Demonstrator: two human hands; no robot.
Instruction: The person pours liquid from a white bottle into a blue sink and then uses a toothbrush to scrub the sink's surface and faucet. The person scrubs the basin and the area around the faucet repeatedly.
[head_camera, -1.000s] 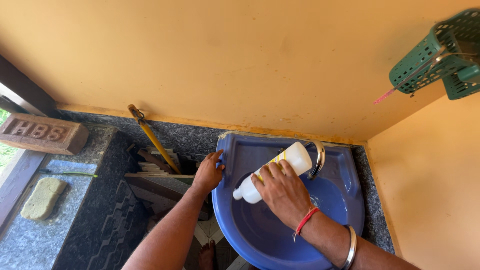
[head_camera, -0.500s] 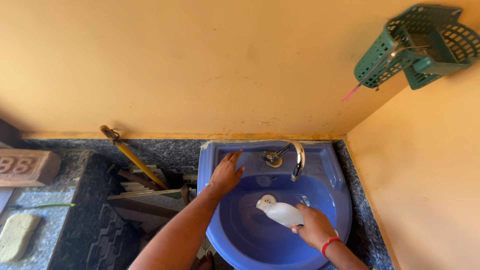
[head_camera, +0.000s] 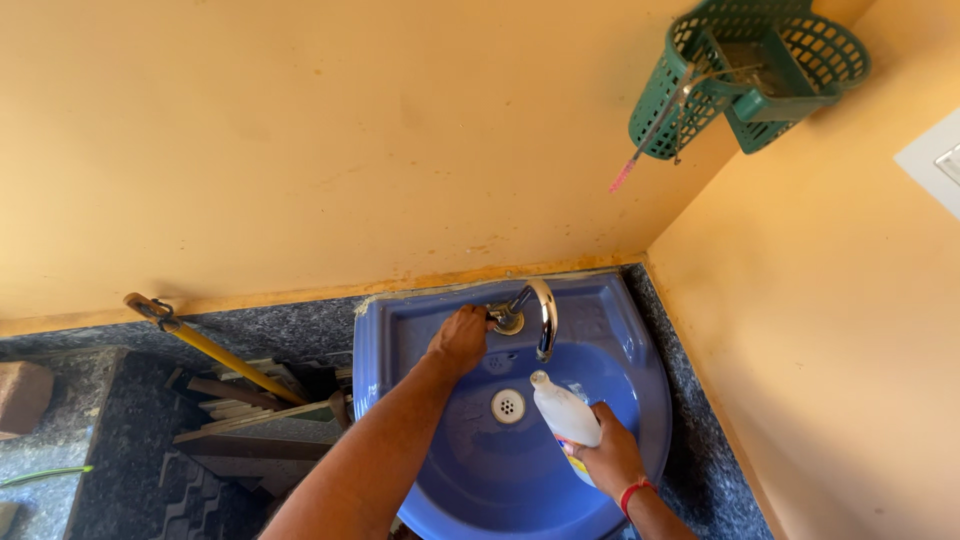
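Bottle (head_camera: 566, 412), white plastic, is grasped at its lower body by the right hand (head_camera: 610, 462), mouth tilted up directly beneath the chrome tap (head_camera: 535, 315) spout, inside the blue corner basin (head_camera: 610, 330). Left hand (head_camera: 460, 340) is closed on the tap handle, just beyond the bottle. No water stream visible; filling judged not begun. Drain (head_camera: 508, 405) lies beside the bottle; green wall basket (head_camera: 745, 75) hangs well above.

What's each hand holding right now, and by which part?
The right hand grips the white bottle around its lower body, neck pointing up toward the tap spout. The left hand is closed on the tap handle at the spout's base.
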